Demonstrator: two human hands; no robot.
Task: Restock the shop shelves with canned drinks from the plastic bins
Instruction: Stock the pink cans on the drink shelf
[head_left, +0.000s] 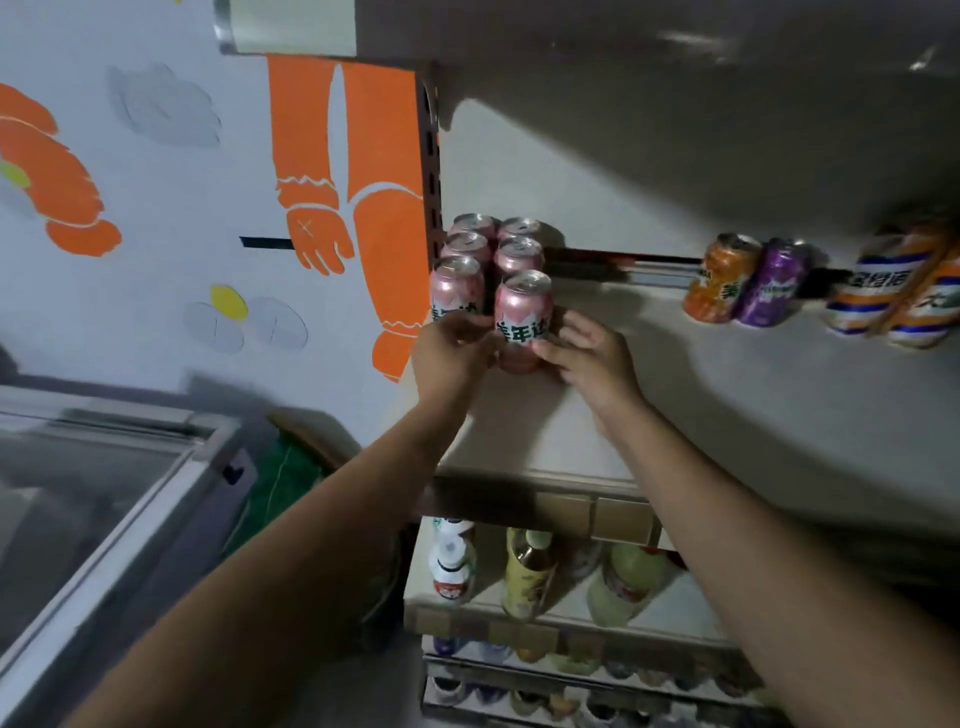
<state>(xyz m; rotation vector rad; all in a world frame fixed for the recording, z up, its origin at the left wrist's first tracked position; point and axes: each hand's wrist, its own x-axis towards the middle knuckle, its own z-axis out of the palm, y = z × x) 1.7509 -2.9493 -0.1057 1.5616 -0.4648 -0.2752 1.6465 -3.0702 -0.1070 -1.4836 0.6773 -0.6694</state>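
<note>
Hands meet near the shelf's (675, 405) left edge: my left hand (452, 348) grips the upright pink can (522, 322) on one side, my right hand (587, 358) on the other, fronting five matching cans (457, 291); orange can (719, 286) and purple can (774, 291) stand farther right.

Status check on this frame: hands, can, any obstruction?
Left hand and right hand hold front pink can, upright on shelf. Five pink cans packed alongside. Nothing blocking.

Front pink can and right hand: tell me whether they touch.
Touching. The head view shows the right hand's fingertips resting on the front pink can, low on its right side, with no gap.
</note>
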